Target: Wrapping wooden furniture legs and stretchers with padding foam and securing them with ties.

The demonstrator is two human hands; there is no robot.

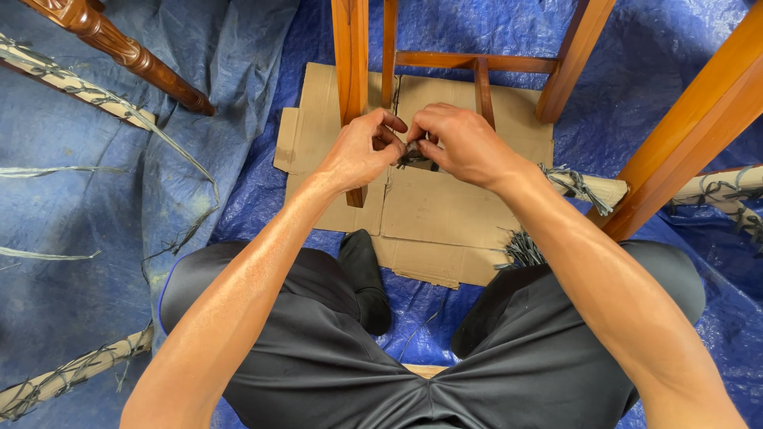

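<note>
Both the left hand (362, 151) and the right hand (465, 143) pinch a small dark strand bundle (413, 156) between them, fingertips pressed together above the flattened brown cardboard sheet (445, 214), beside an orange-brown wooden chair leg (351, 63).

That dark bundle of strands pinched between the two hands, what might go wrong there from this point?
Probably three things. The dark strands are held only by fingertips of the left hand and right hand, so they could slip loose. Both hands work right beside a wooden chair leg, so knuckles might knock it. Loose strands lie on the cardboard near the knee and could snag.
</note>
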